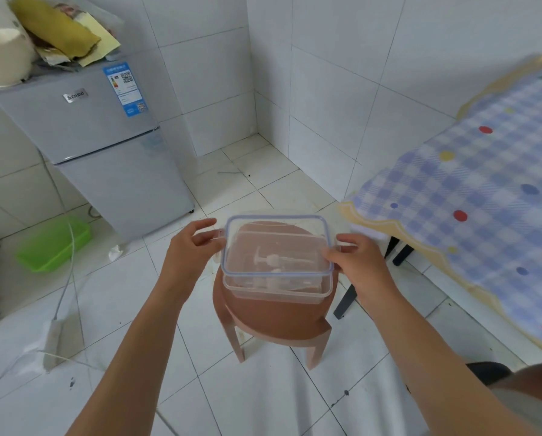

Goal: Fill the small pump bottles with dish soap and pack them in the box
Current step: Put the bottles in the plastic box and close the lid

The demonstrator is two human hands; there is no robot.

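Observation:
A clear plastic box (277, 289) stands on a brown plastic stool (276, 322). Its clear lid (276, 221), edged in blue, lies on top, slightly askew. Through the lid, small clear pump bottles (276, 261) show lying on their sides inside. My left hand (192, 247) holds the lid's left side, fingers curled at the left clip flap. My right hand (354, 258) grips the lid's right edge, thumb on top near the corner.
A grey fridge (106, 143) stands at the back left with bags on top. A green tray (54, 243) lies on the tiled floor. A table with a checked cloth (483, 199) fills the right. A cord (68, 278) trails across the floor.

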